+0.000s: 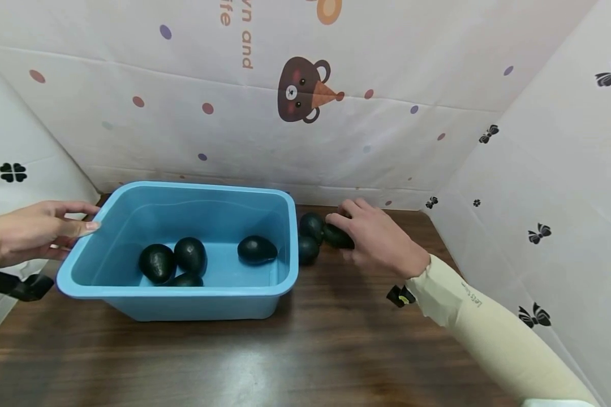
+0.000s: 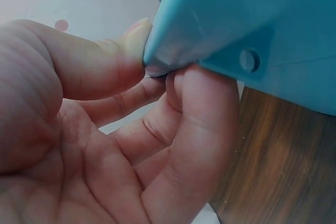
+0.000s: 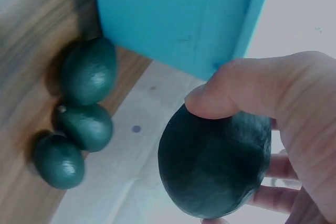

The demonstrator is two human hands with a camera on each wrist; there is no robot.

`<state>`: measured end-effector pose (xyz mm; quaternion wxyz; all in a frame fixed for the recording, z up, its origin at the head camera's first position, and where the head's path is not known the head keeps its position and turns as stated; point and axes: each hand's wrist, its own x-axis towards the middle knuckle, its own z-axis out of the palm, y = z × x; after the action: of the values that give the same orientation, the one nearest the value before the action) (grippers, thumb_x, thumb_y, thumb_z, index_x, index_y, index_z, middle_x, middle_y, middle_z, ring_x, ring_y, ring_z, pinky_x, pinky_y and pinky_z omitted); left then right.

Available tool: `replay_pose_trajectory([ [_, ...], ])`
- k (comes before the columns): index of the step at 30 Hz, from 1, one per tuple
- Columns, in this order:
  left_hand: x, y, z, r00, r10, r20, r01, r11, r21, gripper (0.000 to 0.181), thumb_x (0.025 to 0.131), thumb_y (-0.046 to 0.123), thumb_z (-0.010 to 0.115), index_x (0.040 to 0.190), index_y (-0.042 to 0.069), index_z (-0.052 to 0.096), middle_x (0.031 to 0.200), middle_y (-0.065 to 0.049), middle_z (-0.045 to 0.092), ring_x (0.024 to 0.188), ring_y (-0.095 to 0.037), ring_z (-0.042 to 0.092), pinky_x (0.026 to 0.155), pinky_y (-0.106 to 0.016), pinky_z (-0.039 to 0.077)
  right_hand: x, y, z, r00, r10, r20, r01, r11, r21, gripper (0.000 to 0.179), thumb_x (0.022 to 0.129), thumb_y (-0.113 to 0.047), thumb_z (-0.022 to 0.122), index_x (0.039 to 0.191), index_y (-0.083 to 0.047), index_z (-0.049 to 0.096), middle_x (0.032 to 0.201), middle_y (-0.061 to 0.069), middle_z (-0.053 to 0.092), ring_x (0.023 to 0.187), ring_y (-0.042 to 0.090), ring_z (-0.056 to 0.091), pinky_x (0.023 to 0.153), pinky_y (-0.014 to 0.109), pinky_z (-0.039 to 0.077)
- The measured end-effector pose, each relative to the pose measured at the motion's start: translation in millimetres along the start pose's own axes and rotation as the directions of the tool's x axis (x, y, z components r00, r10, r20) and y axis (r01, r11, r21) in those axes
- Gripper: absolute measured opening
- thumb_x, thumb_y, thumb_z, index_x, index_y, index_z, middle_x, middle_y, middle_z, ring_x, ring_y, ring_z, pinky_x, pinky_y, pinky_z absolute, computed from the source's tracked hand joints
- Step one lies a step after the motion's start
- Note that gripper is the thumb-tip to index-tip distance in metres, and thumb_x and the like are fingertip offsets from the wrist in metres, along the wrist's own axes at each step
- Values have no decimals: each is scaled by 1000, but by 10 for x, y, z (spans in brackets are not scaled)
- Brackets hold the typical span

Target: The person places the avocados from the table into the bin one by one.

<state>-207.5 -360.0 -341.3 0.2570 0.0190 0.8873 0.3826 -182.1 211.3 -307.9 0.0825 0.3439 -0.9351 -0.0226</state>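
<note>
My left hand point(image 1: 41, 232) pinches the left rim of a light blue plastic bin point(image 1: 193, 292). In the left wrist view the thumb point(image 2: 105, 66) lies against the rim and bent fingers point(image 2: 205, 114) come up under it. Several dark green avocados sit in the bin, among them one avocado point(image 1: 257, 250) by itself on the right. My right hand point(image 1: 371, 234) holds an avocado point(image 3: 212, 161) between thumb and fingers, to the right of the bin. Beside it on the table, three more avocados, one of them the nearest avocado point(image 3: 89, 72) to the bin, lie in a row.
The bin stands on a dark brown wood-grain table point(image 1: 305, 362). A white printed sheet point(image 1: 265, 130) with dots and a bear hangs close behind, and white side sheets, such as the right sheet point(image 1: 529, 186), flank the table.
</note>
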Motion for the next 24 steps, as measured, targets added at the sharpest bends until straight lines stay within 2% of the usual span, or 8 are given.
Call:
replay_pose_trajectory([
  [8, -2, -9, -3, 1000, -1, -4, 1, 1000, -7, 83, 111, 39, 46, 158, -14, 2, 124, -23, 68, 96, -25, 73, 87, -53, 64, 60, -103, -260, 999, -35, -27, 34, 999, -12, 59, 81, -26, 89, 134, -20, 65, 122, 5, 61, 108, 24, 55, 87, 43, 59],
  [17, -6, -4, -3, 1000, -9, 11, 9, 999, -52, 83, 111, 38, 46, 159, -13, 0, 117, -8, 72, 95, -25, 73, 86, -51, 65, 174, -289, -489, 997, -62, -36, 62, 998, 5, 54, 84, -24, 84, 134, -24, 63, 120, 2, 57, 107, 20, 52, 83, 37, 56],
  [24, -17, 4, -5, 1000, -4, 6, 4, 1000, -17, 83, 111, 39, 46, 159, -13, 2, 123, -18, 70, 97, -23, 72, 88, -52, 64, 357, -461, -486, 993, -113, -37, 113, 993, 22, 53, 86, -29, 84, 134, -22, 65, 115, 4, 59, 102, 20, 53, 80, 36, 57],
])
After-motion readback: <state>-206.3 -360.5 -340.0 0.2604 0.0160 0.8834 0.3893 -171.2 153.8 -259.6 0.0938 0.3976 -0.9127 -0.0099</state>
